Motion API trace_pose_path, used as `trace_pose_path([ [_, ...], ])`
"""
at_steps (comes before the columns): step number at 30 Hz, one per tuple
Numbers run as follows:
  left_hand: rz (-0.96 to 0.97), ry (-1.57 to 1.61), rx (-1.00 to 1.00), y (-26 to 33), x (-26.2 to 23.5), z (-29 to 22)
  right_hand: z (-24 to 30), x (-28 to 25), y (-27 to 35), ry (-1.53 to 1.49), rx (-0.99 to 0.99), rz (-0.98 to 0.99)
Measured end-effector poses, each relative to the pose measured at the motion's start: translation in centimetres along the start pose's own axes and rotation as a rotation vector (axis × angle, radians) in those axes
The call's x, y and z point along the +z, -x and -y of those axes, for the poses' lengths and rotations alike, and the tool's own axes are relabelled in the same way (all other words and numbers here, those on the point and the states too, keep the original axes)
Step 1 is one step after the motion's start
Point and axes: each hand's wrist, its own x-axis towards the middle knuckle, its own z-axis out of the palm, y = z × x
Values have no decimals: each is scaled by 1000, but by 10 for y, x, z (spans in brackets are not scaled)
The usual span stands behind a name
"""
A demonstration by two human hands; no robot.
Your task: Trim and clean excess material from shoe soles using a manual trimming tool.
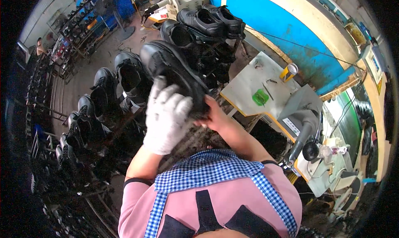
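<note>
- Shoe racks [77, 32], far left background: tiered, loaded with dark footwear, details too small to tell.
- Row of black shoes [104, 88], left: several, standing in a curving line, openings up; lower ones lost in shadow. Whether finished or waiting cannot be told.
- Pedestal fan [111, 12], upper left: dark, standing on the floor.
- Left hand [164, 115]: white knitted glove, fingers spread across the near side of the held shoe at its opening; contact plain, firmness of grip cannot be told.
- Black low-cut shoe [188, 73], one, centre: in front of the person, toe toward upper left, heel toward lower right, tilted. Judged mid-handling: picked up, not yet set down; no tool seen on it.
- Further black shoes [203, 21], upper centre: a cluster beyond the held shoe, untouched by either hand. With the row at left, a large stock appears to remain out of hand; how much is complete does not show.
- Right hand [214, 115]: bare, clasped about the heel end of the held shoe.
- Worktop [243, 86], right: pale, yellow-edged; carries a green plastic item [260, 97], a slim dark tool [268, 91] and a yellow-and-white cup-shaped container [289, 72], all out of the hands.
</note>
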Motion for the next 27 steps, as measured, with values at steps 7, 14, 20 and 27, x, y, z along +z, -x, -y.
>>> trace_pose_path([
  [7, -20, -261, -273, -19, 35, 63, -9, 22, -63, -52, -86, -210],
  [14, -195, -103, -144, -69, 51, 37, 23, -10, -45, 338, -480, -496],
  [20, 145, -331, -210, -119, 85, 65, 39, -18, -35, 398, -570, -477],
  [27, -147, 782, -155, -99, 70, 1, 63, 1, 26, 582, -1101, -346],
])
